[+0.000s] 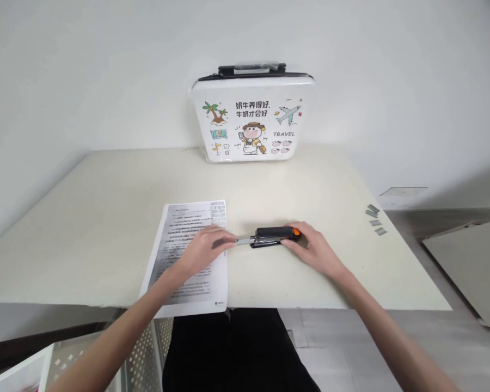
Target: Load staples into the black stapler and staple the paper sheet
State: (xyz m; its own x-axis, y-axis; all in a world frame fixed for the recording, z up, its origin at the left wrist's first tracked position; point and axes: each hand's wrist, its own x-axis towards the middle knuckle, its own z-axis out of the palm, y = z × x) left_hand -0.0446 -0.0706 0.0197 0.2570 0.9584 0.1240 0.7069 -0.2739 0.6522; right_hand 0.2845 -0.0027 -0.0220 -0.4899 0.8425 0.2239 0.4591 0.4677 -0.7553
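Observation:
A black stapler with an orange rear end lies level, just right of the printed paper. From its front, a thin metal staple tray sticks out to the left. My left hand is closed, thumb and fingers pinching the tip of that tray above the paper's right edge. Around the stapler's orange end, my right hand grips with thumb and fingers. The printed paper sheets lie partly beneath my left hand, their lower edge reaching past the table's front edge. Whether staples sit inside the tray cannot be made out.
Several grey staple strips lie near the right edge of the pale table. A white case with cartoon prints stands against the wall at the back. A perforated white rack is below the table at lower left.

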